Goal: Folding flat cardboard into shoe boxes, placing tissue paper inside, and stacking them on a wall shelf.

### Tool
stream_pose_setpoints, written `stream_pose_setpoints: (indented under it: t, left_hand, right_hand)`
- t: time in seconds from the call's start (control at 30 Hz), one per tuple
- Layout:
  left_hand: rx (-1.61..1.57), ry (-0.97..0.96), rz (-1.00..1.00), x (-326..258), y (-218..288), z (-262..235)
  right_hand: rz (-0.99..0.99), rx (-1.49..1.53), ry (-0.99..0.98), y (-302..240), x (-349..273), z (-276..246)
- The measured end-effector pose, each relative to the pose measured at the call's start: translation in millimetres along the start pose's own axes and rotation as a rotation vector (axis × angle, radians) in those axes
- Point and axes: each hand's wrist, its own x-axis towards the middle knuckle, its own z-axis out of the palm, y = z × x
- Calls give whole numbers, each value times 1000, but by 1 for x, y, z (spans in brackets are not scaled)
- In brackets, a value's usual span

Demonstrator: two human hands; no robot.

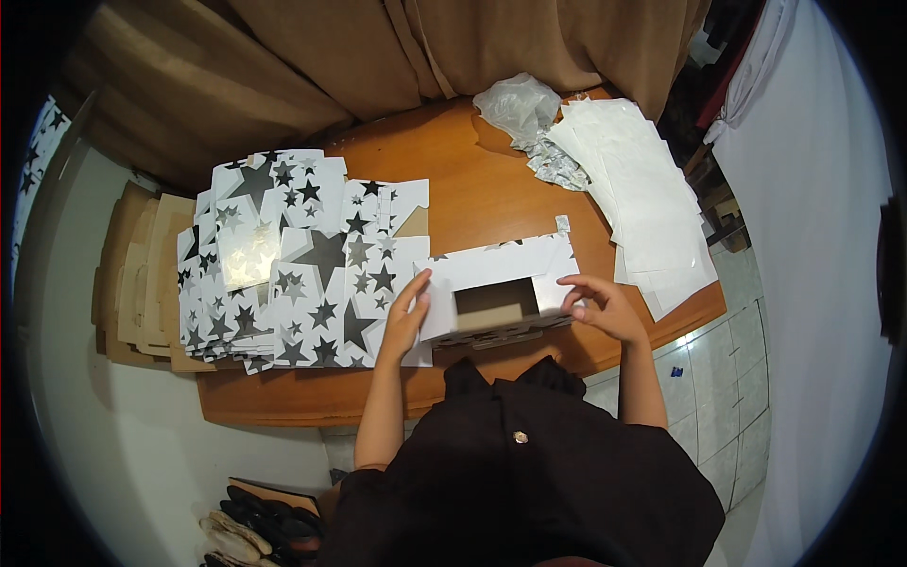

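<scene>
In front of me, at the table's near edge, is a partly folded white cardboard box [501, 267] with dark stars. Its rectangular opening faces me and shows a plain brown inside. My left hand [406, 317] grips the box's left side, fingers up along the white panel. On the other side, my right hand [605, 307] has bent fingers at the right flap, thumb and forefinger by its edge. To the left of the box lie stacked flat star-printed box blanks [321, 260]. A small silvery piece of tape or paper [563, 224] sticks up at the box's far right corner.
Spread white sheets [652, 208] cover the right of the wooden table [416, 146]. A clear plastic bag [518, 106] and crumpled silvery packets [557, 165] lie at the back. Brown cardboard [142, 274] leans at left. A brown curtain [283, 57] hangs behind; shoes [255, 524] sit lower left.
</scene>
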Motion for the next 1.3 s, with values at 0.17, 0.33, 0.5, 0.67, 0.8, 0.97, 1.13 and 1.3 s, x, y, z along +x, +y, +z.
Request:
stream_pose_setpoints:
  t: [0.17,0.33,0.5,0.67,0.8,0.97,1.13,1.3]
  left_hand:
    - [358,-17,112,11,-2,17]
    - [818,82,-90,17,5,15]
    - [610,14,-22,22,-11,10]
    - [110,79,-115,10,-22,2]
    - [317,117,180,-7,-4,-5]
    - [866,-130,457,-26,35,9]
    - [947,-309,370,-26,20,14]
    - [921,-335,349,-24,12,12]
  right_hand:
    - [119,-107,58,6,-8,27]
    - [-64,-333,269,28,-15,38]
    - [-263,-424,344,30,-11,44]
    - [-387,-667,730,53,3,63]
    - [-372,-1121,612,79,-1,54]
    - [-389,-1272,495,78,-3,54]
    - [-411,-1337,495,83,2,53]
    - [-400,-1337,544,84,9,56]
